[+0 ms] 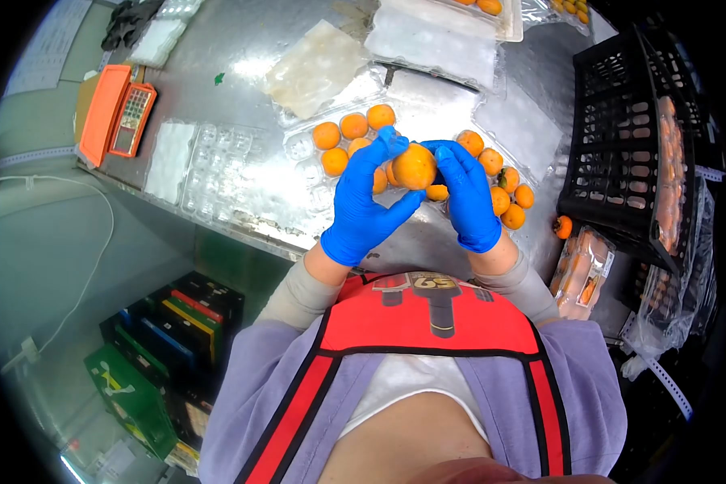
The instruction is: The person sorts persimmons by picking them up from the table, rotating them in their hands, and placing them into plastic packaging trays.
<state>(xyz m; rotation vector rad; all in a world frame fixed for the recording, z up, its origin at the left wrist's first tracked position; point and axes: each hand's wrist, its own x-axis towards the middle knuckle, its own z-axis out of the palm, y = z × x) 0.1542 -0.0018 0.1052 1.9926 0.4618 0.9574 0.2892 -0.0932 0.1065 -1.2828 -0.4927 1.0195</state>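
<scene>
A round, smooth-skinned orange fruit, perhaps a persimmon (415, 167), is held up over a grey metal worktable (234, 40), with the wearer's body at 6 o'clock. Taking this fruit as the clock's centre, the blue-gloved left hand (361, 202) comes in from 8 o'clock, its thumb and fingers curved around the fruit in a half-closed grip. The blue-gloved right hand (469, 198) comes in from 4 o'clock, fingers partly bent and close against the fruit's side; whether it shares the hold is unclear.

The fruit is probably fairly light and firm, with skin that could slip against the gloves and bruise if pinched. It should handle best cradled around its widest part, with pressure spread across several fingers.

A clear, thin plastic tray with cups (300, 147) lies toward 9 o'clock, partly filled with similar fruit; a loose cluster of orange fruit (492, 163) sits at 3 o'clock, short of a black lattice-sided plastic crate (621, 141).

The held fruit's underside is out of sight, as is most of the right thumb. The gloves cover several fruits below. At 1 o'clock, more fruit is cut off by the top edge; dark lens borders swallow the corners.
</scene>
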